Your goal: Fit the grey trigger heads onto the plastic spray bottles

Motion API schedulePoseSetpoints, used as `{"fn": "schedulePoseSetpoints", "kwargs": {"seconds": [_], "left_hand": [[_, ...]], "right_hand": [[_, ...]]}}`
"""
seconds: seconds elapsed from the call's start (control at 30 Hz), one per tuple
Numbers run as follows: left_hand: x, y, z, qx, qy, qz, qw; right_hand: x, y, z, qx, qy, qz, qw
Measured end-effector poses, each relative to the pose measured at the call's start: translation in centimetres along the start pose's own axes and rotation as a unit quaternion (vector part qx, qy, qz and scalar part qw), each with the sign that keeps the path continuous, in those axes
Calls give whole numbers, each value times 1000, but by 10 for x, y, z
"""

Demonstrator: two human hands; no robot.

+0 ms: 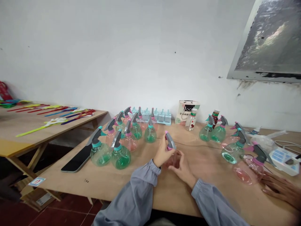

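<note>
A pink spray bottle (171,143) with a grey and pink trigger head stands upright on the table between my hands. My left hand (163,152) is closed around its neck, just below the trigger head. Curved about the bottle's clear pink body is my right hand (182,168), thumb and fingers on its side. Both hands partly cover the body. To the left stands a group of green and pink spray bottles, the nearest a green spray bottle (121,157). On the right are more of them, among them a pink spray bottle (246,171).
Another person's hand (279,188) rests at the right edge. A black phone (77,160) lies at left. Along the wall stand a light-blue rack (162,117), a printed paper bag (182,113) and a small labelled bottle (192,121). A side table (35,135) holds colourful strips.
</note>
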State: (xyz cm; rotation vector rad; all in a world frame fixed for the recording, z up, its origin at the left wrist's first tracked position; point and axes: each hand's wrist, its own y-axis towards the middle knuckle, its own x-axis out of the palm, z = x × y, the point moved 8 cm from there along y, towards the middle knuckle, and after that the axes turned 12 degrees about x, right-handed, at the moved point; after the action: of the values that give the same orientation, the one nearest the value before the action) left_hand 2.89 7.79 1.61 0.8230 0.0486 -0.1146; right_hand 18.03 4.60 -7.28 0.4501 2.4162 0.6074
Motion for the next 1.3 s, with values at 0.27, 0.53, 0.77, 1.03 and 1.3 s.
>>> {"fn": "schedulePoseSetpoints", "kwargs": {"seconds": [0.27,0.53,0.77,1.03,1.3], "left_hand": [[-35,6,2,-31,-24,76,996],[-39,11,7,-94,-104,14,990],[-44,13,17,-114,-190,-12,975],[-63,6,2,-170,-176,136,960],[-62,12,23,-99,-162,116,975]], "right_hand": [[-160,131,68,175,-1,338,925],[-167,170,118,271,-42,343,899],[-162,145,127,231,-68,348,906],[-112,60,70,90,9,261,961],[-93,39,50,121,62,204,969]]}}
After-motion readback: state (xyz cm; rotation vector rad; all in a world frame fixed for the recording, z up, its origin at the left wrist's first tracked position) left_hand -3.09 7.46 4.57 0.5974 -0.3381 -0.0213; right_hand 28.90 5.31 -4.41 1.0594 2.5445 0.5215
